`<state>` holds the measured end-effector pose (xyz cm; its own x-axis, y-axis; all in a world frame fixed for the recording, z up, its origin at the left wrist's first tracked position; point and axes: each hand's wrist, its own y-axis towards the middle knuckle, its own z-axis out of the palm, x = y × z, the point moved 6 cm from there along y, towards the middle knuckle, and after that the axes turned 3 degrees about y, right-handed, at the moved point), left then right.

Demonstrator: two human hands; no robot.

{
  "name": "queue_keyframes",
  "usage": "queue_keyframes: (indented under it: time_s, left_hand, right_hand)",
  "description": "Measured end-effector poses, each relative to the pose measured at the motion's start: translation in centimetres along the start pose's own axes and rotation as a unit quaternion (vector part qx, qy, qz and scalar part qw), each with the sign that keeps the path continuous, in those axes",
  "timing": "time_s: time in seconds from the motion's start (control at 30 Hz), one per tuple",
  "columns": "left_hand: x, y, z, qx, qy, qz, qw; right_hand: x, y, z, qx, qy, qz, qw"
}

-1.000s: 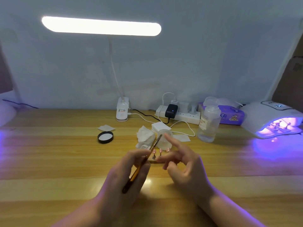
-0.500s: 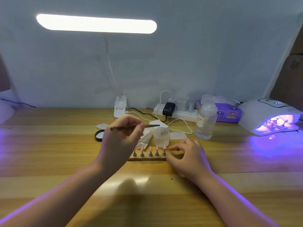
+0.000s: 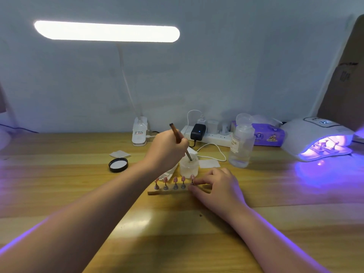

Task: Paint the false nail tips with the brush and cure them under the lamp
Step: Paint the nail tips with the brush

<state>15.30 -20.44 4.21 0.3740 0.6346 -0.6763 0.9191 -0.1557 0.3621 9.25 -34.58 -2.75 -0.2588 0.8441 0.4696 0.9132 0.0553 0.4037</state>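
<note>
My left hand (image 3: 166, 149) grips a brown brush (image 3: 176, 135), its tip dipped into a small clear jar (image 3: 189, 166). In front of the jar a wooden strip (image 3: 167, 192) carries several pink nail tips (image 3: 175, 180) on little metal stands. My right hand (image 3: 215, 186) pinches the rightmost stand at the strip's right end. At the far right the white curing lamp (image 3: 315, 134) glows purple, with more nail tips on stands inside its opening.
A black jar lid (image 3: 118, 164) and white pads (image 3: 119, 154) lie left of the jar. A clear liquid bottle (image 3: 240, 146), power strip (image 3: 208, 133), purple tissue pack (image 3: 267, 135) and desk lamp base (image 3: 139, 133) line the back. Crumpled tissue lies under my left hand.
My left hand has swung the brush from level to upright and dipped its tip into the jar. My right hand has stayed at the strip's right end.
</note>
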Motion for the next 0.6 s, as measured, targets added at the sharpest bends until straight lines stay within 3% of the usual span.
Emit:
queue_keyframes:
  time_s: [0.4,0.6]
  left_hand:
    - [0.6,1.0,1.5,0.046,0.093,-0.015,0.994]
    - [0.8,1.0,1.1,0.033,0.152,-0.025,0.988]
  right_hand:
    - [-0.1,0.0,0.3,-0.005,0.014,-0.010,1.000]
    - [0.1,0.1,0.3,-0.001,0.008,-0.012,1.000]
